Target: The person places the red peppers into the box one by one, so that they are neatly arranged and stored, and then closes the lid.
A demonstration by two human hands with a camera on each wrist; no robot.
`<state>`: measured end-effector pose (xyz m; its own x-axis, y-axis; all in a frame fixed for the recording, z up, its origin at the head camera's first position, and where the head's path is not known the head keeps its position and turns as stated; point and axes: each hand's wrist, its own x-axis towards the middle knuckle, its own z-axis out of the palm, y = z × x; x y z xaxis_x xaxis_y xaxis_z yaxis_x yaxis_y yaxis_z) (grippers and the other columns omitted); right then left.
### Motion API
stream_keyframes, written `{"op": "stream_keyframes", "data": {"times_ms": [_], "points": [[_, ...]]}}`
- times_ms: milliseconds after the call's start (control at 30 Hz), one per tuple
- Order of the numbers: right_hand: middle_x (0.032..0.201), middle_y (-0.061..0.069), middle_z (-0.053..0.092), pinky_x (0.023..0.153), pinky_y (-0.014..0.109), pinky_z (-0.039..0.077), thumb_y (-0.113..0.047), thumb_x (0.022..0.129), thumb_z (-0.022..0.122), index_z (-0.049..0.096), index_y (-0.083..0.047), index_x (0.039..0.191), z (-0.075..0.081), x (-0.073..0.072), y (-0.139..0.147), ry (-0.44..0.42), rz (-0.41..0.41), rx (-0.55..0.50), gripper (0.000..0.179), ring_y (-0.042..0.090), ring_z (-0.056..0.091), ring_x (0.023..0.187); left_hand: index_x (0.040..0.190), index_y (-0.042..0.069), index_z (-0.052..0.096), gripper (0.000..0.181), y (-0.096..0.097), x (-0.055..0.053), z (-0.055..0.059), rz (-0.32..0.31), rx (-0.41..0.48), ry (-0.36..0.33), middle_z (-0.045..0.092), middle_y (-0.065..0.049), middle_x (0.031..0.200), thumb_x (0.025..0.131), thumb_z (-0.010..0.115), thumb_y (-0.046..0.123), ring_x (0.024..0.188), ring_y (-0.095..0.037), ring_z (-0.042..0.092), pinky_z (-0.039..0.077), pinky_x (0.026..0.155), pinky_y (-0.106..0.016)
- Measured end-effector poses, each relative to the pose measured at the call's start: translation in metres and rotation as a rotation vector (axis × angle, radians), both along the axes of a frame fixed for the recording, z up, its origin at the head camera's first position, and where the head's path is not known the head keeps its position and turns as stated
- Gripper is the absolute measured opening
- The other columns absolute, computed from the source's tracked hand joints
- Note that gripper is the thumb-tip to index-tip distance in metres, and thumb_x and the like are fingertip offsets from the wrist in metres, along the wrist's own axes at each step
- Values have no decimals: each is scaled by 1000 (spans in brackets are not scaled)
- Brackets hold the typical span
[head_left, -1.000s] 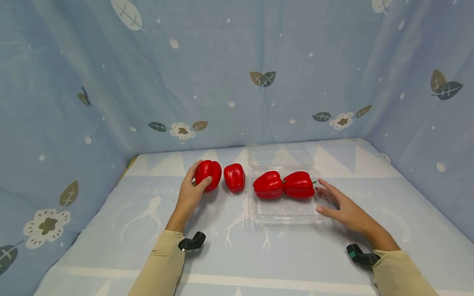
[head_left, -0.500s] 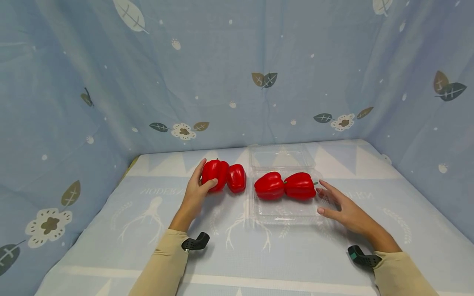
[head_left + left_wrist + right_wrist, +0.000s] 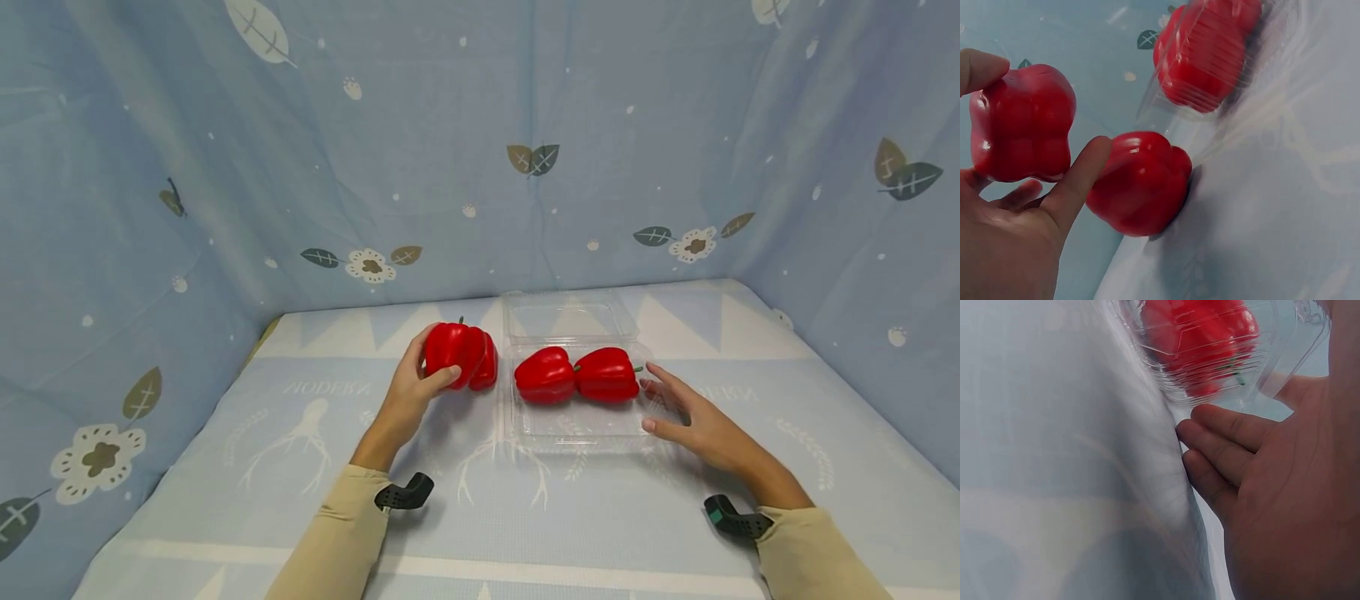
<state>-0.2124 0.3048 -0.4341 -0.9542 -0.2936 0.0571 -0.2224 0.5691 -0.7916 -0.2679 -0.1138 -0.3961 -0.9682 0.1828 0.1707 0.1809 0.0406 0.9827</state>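
Carried rightward since the earlier frame, the pepper [image 3: 452, 350] in my left hand [image 3: 408, 392], held between thumb and fingers, now hides part of the loose pepper [image 3: 488, 368] toward the tabletop's [image 3: 480, 533] far edge. That brings it nearer the clear box [image 3: 573, 428], where two peppers [image 3: 545, 376] already lie, though it is still outside. My right hand [image 3: 699, 425], fingers spread, is at the box's right edge.

Here, pale-blue fabric drapes [image 3: 420, 125] are enclosing three sides, showing off printed flowers [image 3: 97, 459] and leaves [image 3: 545, 160]! Below, a blue-and-white tablecloth [image 3: 225, 475] is sporting triangles [image 3: 690, 317], while a yellowish edge [image 3: 265, 334] is peeking out at left.
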Motion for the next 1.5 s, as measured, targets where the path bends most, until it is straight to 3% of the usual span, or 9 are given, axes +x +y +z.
{"op": "stream_keyframes", "data": {"times_ms": [267, 467, 667, 900, 1000, 1267, 1500], "points": [[156, 27, 33, 103, 77, 22, -33, 94, 67, 14, -17, 162, 0, -1, 0, -3, 0, 7, 88, 49, 29, 142, 156, 23, 24, 80, 9, -2, 4, -55, 264, -116, 36, -8, 150, 90, 65, 3, 135, -34, 39, 54, 88, -53], [155, 28, 34, 103, 77, 22, -33, 94, 67, 14, -16, 162, 0, -1, 0, -2, 1, 8, 87, 50, 30, 142, 155, 26, 25, 83, 11, -1, 5, -65, 373, -141, 35, -6, 151, 88, 66, 0, 137, -32, 36, 54, 92, -47], [155, 28, 33, 103, 77, 22, -33, 94, 66, 14, -15, 162, 1, -1, 0, 4, -1, 9, 87, 50, 29, 142, 156, 25, 23, 85, 14, 1, 6, -139, 442, -132, 34, -6, 152, 87, 64, 0, 139, -31, 33, 51, 97, -43], [155, 28, 34, 103, 78, 22, -34, 94, 67, 15, -16, 162, 1, 0, 0, 3, -3, 15, 87, 50, 29, 142, 155, 22, 25, 57, 18, 4, 8, -284, 573, -140, 34, -11, 154, 102, 45, 26, 141, -33, 32, 41, 107, -52], [156, 27, 33, 103, 78, 22, -34, 94, 67, 14, -18, 162, 2, 0, 0, -3, -4, 14, 87, 50, 28, 142, 153, 21, 31, 49, 21, 5, 9, -314, 632, -172, 36, -11, 154, 107, 35, 38, 141, -33, 34, 38, 107, -57], [156, 27, 32, 103, 78, 21, -34, 94, 67, 14, -18, 162, 2, 0, 0, -9, -8, 16, 88, 50, 27, 143, 154, 26, 30, 45, 32, 9, 10, -275, 559, -199, 36, -8, 153, 110, 29, 35, 136, -33, 37, 49, 94, -46], [155, 28, 33, 103, 78, 21, -33, 94, 67, 14, -16, 162, 0, 0, -1, 0, -3, 7, 87, 50, 28, 142, 155, 23, 28, 48, 38, 13, 10, -276, 526, -218, 36, -7, 154, 108, 35, 28, 137, -34, 38, 50, 96, -46]]}}
